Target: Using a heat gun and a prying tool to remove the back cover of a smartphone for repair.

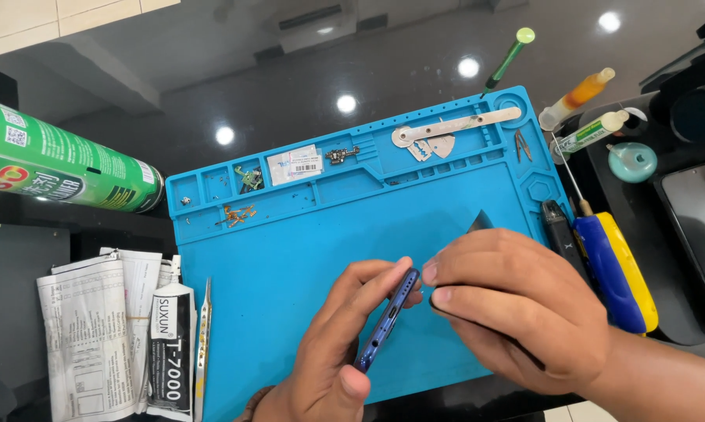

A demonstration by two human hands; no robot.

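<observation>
Left hand [333, 352]: nearest to the camera; the thumb and the curled fingers pinch a blue phone by its two long faces, so the thin edge turns up toward the eyes.
Blue phone [389, 319]: held on its edge above the near part of the mat, tilted, the upper end toward the right hand. I judge it is held so to show the seam along the side.
Right hand [517, 309]: it lies over the far end of the phone; the fingertips are pressed together against the phone's corner, and a thin dark sheet passes under the palm, but how it is gripped I cannot tell.
Dark sheet [481, 221]: only a grey corner comes out beyond the knuckles; it may be a thin tool or a cover, I cannot tell which.
Blue mat [290, 250]: a soft work mat under both hands, probably there to protect parts and stop them rolling.
Glue tube [170, 344]: black and white, lying left of the mat beside metal tweezers [203, 344] and folded papers [87, 336].
Yellow and blue tool [614, 270]: right of the mat, within reach of the right hand.
Small trays [247, 184]: far edge of the mat; tiny screws and small parts are kept apart in compartments.
Metal strips [446, 129]: in the far right trays.
Green can [55, 160]: lying on its side, far left.
Syringes [583, 109]: far right, beside a green screwdriver [509, 56].
</observation>
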